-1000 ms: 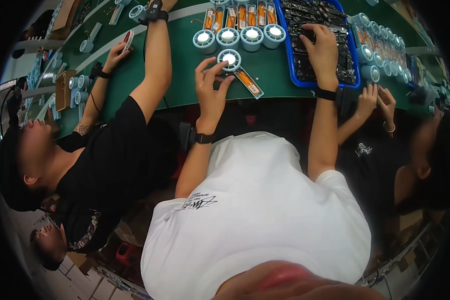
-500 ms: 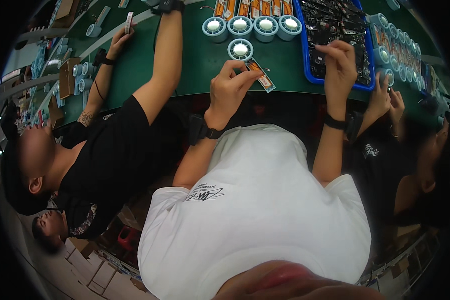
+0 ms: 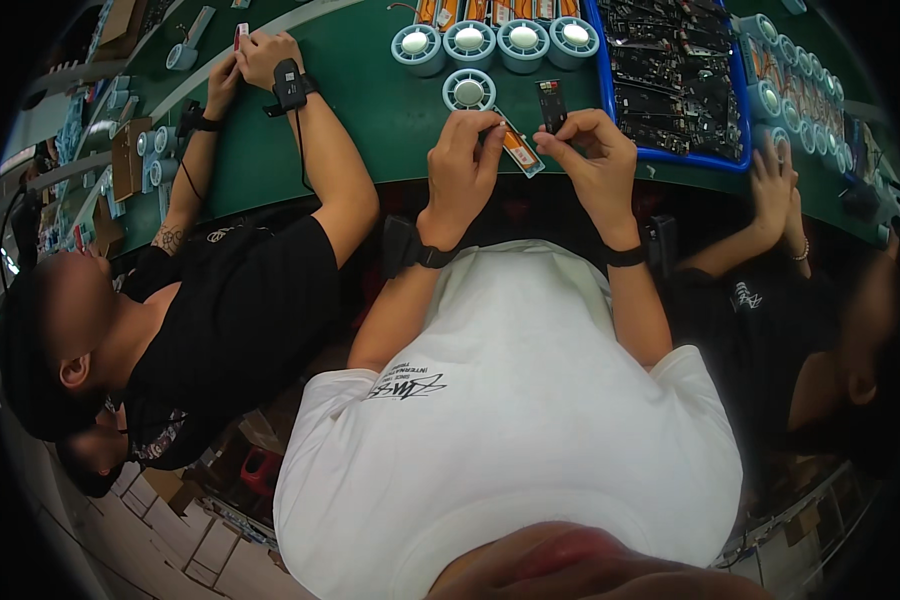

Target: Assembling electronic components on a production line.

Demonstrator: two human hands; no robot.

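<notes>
My right hand [image 3: 595, 150] pinches a small black circuit board [image 3: 550, 100] by its lower edge, raised over the table. Left of it, my left hand [image 3: 460, 170] is closed in a pinch at the near part of a light-blue handheld fan. A tiny pale piece shows at its fingertips, too small to name. The fan's round head [image 3: 468, 90] lies just beyond that hand. Its open handle [image 3: 520, 152] slants toward the table edge between my hands, with an orange battery inside. The left fingers partly hide where head and handle meet.
A row of similar fans [image 3: 470, 42] stands beyond my hands on the green table [image 3: 360, 130]. A blue tray [image 3: 615, 152] of black circuit boards sits to the right, with more fans [image 3: 795, 95] past it. Co-workers' hands [image 3: 270, 58] are on both sides.
My right hand has come left from the tray and now holds a circuit board near the fan. My left hand has shifted slightly up the handle. The left co-worker's hands have come together.
</notes>
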